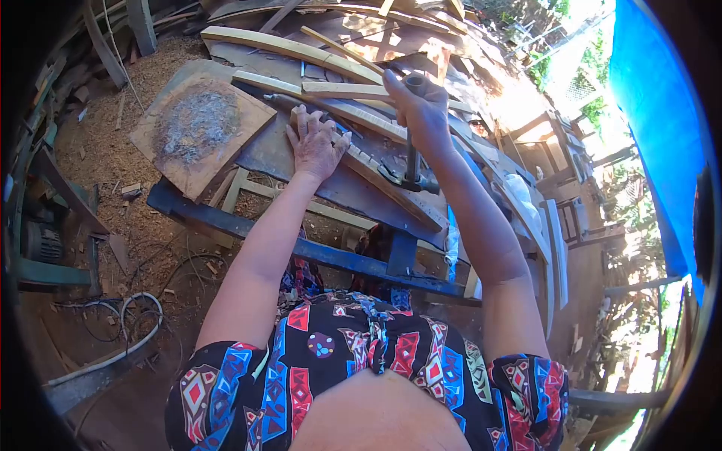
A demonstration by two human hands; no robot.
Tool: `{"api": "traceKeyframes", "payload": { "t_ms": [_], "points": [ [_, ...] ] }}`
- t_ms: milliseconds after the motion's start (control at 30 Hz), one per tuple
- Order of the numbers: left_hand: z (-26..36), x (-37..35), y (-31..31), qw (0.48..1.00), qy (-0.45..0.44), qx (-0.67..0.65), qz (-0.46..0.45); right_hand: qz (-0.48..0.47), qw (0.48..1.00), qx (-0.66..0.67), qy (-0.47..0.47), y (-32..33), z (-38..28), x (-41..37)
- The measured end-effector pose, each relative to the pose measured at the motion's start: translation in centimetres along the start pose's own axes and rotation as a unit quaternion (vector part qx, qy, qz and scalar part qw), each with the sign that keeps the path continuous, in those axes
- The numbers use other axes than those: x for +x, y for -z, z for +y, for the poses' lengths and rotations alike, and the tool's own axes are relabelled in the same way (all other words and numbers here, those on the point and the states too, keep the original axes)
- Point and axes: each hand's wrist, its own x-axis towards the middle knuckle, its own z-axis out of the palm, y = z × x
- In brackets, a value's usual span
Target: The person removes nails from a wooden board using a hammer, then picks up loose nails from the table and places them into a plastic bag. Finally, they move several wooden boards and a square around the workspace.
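My right hand [423, 113] is wrapped around the handle of a claw hammer [413, 161], which is held upright with its head down. The hammer head overlaps a wooden strip [398, 197] with small notches along its edge. On the upper end of that strip my left hand [317, 146] lies with its fingers spread. The strip rests slanting across the grey worktable [282, 154]. A pointed metal tool [282, 100], possibly a chisel, lies just beyond my left fingers, partly hidden by other wood.
Several long wooden strips [301, 52] lie across the back of the table. A square board with a burnt, ashy patch [192, 124] sits at left. Below are a blue bench rail [331, 254], sawdust [86, 150] and a pale hose [154, 323]. A blue tarp [658, 113] hangs at right.
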Motion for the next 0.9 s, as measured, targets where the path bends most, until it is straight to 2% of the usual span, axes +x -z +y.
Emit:
{"api": "traceKeyframes", "payload": {
  "t_ms": [33, 67, 100, 133, 200, 333, 400, 467, 667, 900],
  "points": [
    [0.1, 0.2, 0.3, 1.000, 0.009, 0.007, -0.013, 0.014, 1.000, -0.005, -0.021, 0.9, -0.6, -0.8],
    [0.1, 0.1, 0.5, 0.999, 0.017, 0.014, -0.026, 0.033, 0.998, -0.019, 0.041, 5.0, 3.0, -0.2],
    [0.1, 0.1, 0.3, 0.999, 0.017, 0.013, -0.027, 0.081, 0.976, -0.108, 0.169, 9.8, 5.4, -0.7],
    [0.0, 0.3, 0.0, 1.000, 0.017, 0.016, -0.016, 0.044, 0.950, 0.307, 0.011, 12.7, 4.0, -2.4],
    [0.0, 0.2, -0.3, 1.000, 0.014, 0.024, -0.010, 0.186, 0.919, 0.346, 0.031, 16.7, 5.3, -4.5],
    [0.0, 0.2, -0.3, 1.000, 0.008, 0.026, -0.006, 0.199, 0.941, 0.272, -0.004, 14.2, 7.3, -6.4],
    [0.0, -0.1, -0.3, 1.000, 0.007, 0.024, -0.007, 0.138, 0.970, 0.201, 0.010, 12.3, 6.7, -6.3],
    [-0.2, 0.0, -0.4, 0.999, -0.007, 0.036, 0.019, 0.121, 0.972, 0.200, 0.009, 12.1, 6.7, -5.8],
    [-0.6, 0.1, -1.0, 0.999, -0.028, 0.011, 0.041, 0.147, 0.977, 0.157, -0.008, 11.6, 6.4, -5.4],
    [-0.7, 0.0, -0.8, 0.996, -0.042, 0.000, 0.072, 0.090, 0.984, 0.144, 0.055, 9.8, 3.1, -4.4]
  ]
}}
